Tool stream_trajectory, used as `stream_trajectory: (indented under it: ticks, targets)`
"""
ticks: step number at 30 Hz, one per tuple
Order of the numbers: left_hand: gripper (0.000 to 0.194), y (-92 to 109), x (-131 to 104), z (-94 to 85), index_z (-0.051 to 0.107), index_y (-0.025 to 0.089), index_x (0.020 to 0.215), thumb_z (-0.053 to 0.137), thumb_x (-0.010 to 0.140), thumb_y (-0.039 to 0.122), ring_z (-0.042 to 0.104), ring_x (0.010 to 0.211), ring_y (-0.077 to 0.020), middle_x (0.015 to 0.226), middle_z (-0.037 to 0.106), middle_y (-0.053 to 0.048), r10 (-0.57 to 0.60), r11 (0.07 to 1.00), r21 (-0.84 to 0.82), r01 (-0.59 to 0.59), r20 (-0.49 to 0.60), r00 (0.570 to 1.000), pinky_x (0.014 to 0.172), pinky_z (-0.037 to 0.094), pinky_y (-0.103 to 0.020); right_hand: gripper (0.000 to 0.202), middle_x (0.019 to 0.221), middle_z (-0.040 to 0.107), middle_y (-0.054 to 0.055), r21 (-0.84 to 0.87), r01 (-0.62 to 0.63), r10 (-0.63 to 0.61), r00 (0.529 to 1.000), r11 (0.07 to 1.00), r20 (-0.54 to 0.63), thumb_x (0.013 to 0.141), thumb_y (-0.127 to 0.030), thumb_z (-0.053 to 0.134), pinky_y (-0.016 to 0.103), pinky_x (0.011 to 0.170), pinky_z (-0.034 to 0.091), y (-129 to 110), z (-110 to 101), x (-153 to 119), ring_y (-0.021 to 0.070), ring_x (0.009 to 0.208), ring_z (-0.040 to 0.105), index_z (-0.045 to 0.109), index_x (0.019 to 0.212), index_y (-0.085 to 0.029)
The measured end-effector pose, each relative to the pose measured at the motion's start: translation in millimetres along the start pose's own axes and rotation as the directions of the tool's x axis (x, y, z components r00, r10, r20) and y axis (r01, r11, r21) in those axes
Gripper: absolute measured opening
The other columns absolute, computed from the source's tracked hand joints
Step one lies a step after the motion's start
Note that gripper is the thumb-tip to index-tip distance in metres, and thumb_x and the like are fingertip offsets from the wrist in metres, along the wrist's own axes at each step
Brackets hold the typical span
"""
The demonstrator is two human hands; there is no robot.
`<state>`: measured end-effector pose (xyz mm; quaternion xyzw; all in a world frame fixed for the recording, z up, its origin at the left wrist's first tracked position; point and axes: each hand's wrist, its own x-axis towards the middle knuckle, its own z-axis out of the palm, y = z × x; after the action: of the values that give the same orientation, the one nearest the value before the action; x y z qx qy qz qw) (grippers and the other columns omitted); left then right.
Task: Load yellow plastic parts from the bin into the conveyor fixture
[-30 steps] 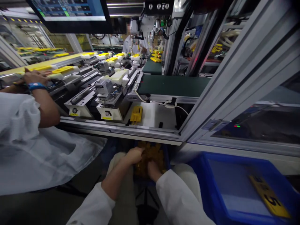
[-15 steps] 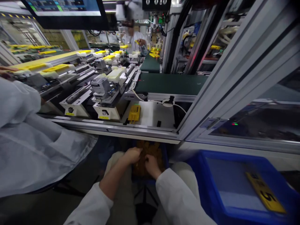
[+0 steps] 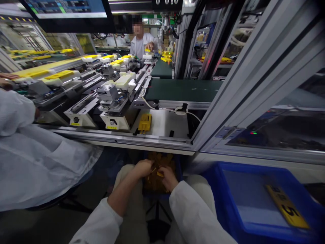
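Note:
Between my knees, under the bench edge, sits a dark blue bin (image 3: pixel 179 168) filled with orange-yellow pieces (image 3: pixel 158 184). My left hand (image 3: pixel 144 168) is over its left part, fingers closed; a thin yellowish edge shows at the fingertips, too dim to name. Close by on the right, my right hand (image 3: pixel 168 177) is closed with a small yellow piece (image 3: pixel 160 174) pinched between thumb and fingers. The hands are a short way apart, and the exact shape of what they hold is unclear in the shade.
A yellow part (image 3: pixel 145 122) lies on the bench plate before a green conveyor belt (image 3: pixel 182 90). Fixtures (image 3: pixel 111 101) line the left. At right stands a blue tray (image 3: pixel 254 166) with a yellow "5" plate (image 3: pixel 288 208). Co-workers are at left (image 3: pixel 38 152) and far back (image 3: pixel 142 44).
My right hand has shifted slightly right and turned, and a yellow piece now shows in its fingers. My left hand is nearly still. The far co-worker's hand has lowered to a fixture.

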<state>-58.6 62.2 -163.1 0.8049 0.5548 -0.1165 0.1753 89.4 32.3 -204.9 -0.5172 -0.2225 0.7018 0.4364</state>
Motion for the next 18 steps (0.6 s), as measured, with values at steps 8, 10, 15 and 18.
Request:
stream_trajectory:
  ticks: [8, 10, 15, 18]
  targets:
    - [0.032, -0.7, -0.8, 0.5, 0.06, 0.019, 0.11, 0.04, 0.092, 0.036, 0.067, 0.095, -0.025, 0.103, 0.07, -0.014, 0.005, 1.0, -0.002, -0.005, 0.003, 1.0, 0.079, 0.051, -0.033, 0.027, 0.062, 0.063, -0.002, 0.177, -0.091, 0.084, 0.995, 0.98, 0.046, 0.049, -0.024, 0.073, 0.028, 0.062, 0.048, 3.3, 4.9, -2.3, 0.0157, 0.062, 0.062, 0.056, 0.069, -0.018]
    - [0.031, -0.9, -0.7, 1.6, 0.06, 0.02, 0.11, 0.04, 0.092, 0.034, 0.067, 0.095, -0.0246, 0.102, 0.07, -0.014, 0.005, 1.0, 0.0, -0.005, 0.007, 1.0, 0.079, 0.051, -0.033, 0.031, 0.062, 0.064, -0.002, 0.171, -0.076, 0.074, 0.997, 0.982, 0.017, 0.047, -0.024, 0.076, 0.027, 0.061, 0.048, 6.0, 4.4, -0.5, 0.0152, 0.06, 0.062, 0.056, 0.07, -0.018]
    - [0.03, -1.6, -0.4, 3.7, 0.06, 0.02, 0.11, 0.041, 0.091, 0.033, 0.067, 0.094, -0.0255, 0.102, 0.07, -0.014, 0.004, 1.0, 0.008, -0.004, 0.007, 1.0, 0.079, 0.051, -0.033, 0.031, 0.061, 0.063, -0.002, 0.048, -0.06, 0.06, 0.998, 0.997, -0.017, 0.049, -0.022, 0.077, 0.025, 0.057, 0.046, 11.4, 1.1, 2.7, 0.0152, 0.059, 0.063, 0.056, 0.072, -0.018]
    - [0.029, -2.5, -0.3, 3.8, 0.059, 0.02, 0.111, 0.044, 0.089, 0.03, 0.067, 0.095, -0.0251, 0.102, 0.07, -0.013, 0.011, 1.0, 0.01, -0.011, 0.01, 1.0, 0.078, 0.051, -0.032, 0.028, 0.061, 0.062, -0.002, -0.003, -0.053, 0.052, 0.998, 0.999, -0.036, 0.051, -0.02, 0.075, 0.025, 0.056, 0.045, 13.6, -0.6, 3.9, 0.015, 0.06, 0.063, 0.058, 0.072, -0.018]
